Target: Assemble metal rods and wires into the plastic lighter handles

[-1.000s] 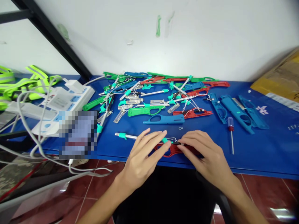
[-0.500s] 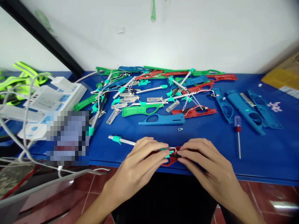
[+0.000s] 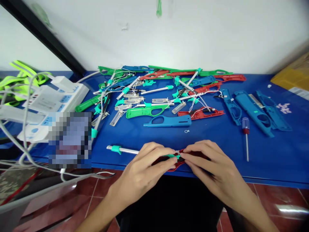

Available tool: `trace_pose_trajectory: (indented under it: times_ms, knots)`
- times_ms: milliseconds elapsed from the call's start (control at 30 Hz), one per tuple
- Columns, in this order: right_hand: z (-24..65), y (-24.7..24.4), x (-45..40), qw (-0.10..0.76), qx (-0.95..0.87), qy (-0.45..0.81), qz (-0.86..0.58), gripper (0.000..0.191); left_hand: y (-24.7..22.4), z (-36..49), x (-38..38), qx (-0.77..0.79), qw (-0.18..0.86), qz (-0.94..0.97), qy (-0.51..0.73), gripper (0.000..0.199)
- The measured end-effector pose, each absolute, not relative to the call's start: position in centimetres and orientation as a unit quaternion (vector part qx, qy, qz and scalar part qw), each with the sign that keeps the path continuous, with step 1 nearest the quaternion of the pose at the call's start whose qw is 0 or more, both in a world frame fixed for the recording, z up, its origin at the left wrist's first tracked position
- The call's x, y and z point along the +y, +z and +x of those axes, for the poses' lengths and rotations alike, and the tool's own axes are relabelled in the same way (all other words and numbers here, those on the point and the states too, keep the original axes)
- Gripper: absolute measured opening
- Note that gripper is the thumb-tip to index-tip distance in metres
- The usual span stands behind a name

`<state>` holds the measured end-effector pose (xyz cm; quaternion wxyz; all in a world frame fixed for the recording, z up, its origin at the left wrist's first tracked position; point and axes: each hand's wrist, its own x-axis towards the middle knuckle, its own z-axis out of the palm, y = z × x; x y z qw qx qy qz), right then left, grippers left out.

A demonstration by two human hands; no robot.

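My left hand [image 3: 147,169] is closed around the left part of a red lighter half-shell [image 3: 177,167], its fingertips at a teal trigger [image 3: 179,156]. My right hand [image 3: 212,164] pinches at the shell's right part, where a small black piece and white wires are mostly covered by fingers. Both sets of fingertips nearly meet over the shell, at the table's front edge. To the left of my left hand sticks out a metal lighter tube [image 3: 129,150] with a teal collar [image 3: 116,149]; whether it sits in the shell is hidden.
Behind lie a green half-shell [image 3: 137,112], a blue half-shell [image 3: 172,121], clear fuel tanks [image 3: 117,118] and more tubes in a heap. At right are a screwdriver [image 3: 246,135] and blue shells [image 3: 253,112]. A power strip [image 3: 79,93] and a blurred phone-like device [image 3: 72,138] stand left.
My fingertips have come closer together over the red shell, covering more of the black piece. The metal tube's end has slid a little to the left. The view has shifted slightly.
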<state>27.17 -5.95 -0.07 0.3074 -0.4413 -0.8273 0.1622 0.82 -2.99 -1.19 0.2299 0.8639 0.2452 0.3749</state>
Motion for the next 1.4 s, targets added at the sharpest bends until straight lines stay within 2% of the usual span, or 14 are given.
trace_pose_trajectory:
  times_ms: [300,567,733,833,933,1133,1267,1400]
  knots:
    - [27.9,-0.2,-6.0,0.288,-0.846,0.171,-0.414,0.035,-1.3,0.8,-3.0,0.251,0.236,0.865,0.366,0.035]
    - [27.1,-1.0,-6.5,0.291,-0.834,0.1,-0.458,0.038,-2.0,1.0,-3.0,0.272,0.206,0.863,0.373,0.039]
    - [27.0,-0.5,-6.2,0.294,-0.83,0.125,-0.457,0.035,-1.8,1.1,-2.8,0.292,0.193,0.864,0.363,0.034]
    - [26.8,-0.1,-6.0,0.303,-0.819,0.142,-0.466,0.029,-1.6,1.2,-2.6,0.296,0.214,0.858,0.362,0.033]
    - [26.7,0.0,-5.9,0.307,-0.812,0.158,-0.471,0.031,-1.6,1.3,-2.4,0.286,0.229,0.85,0.379,0.032]
    - [26.9,-0.1,-6.1,0.31,-0.8,0.169,-0.485,0.03,-1.2,0.9,-2.4,0.281,0.224,0.871,0.336,0.044]
    - [26.6,-0.1,-6.0,0.315,-0.795,0.161,-0.492,0.032,-1.3,1.3,-2.7,0.303,0.213,0.846,0.384,0.045]
    - [26.5,0.1,-5.9,0.33,-0.788,0.166,-0.492,0.017,-1.4,1.7,-2.6,0.308,0.197,0.832,0.418,0.037]
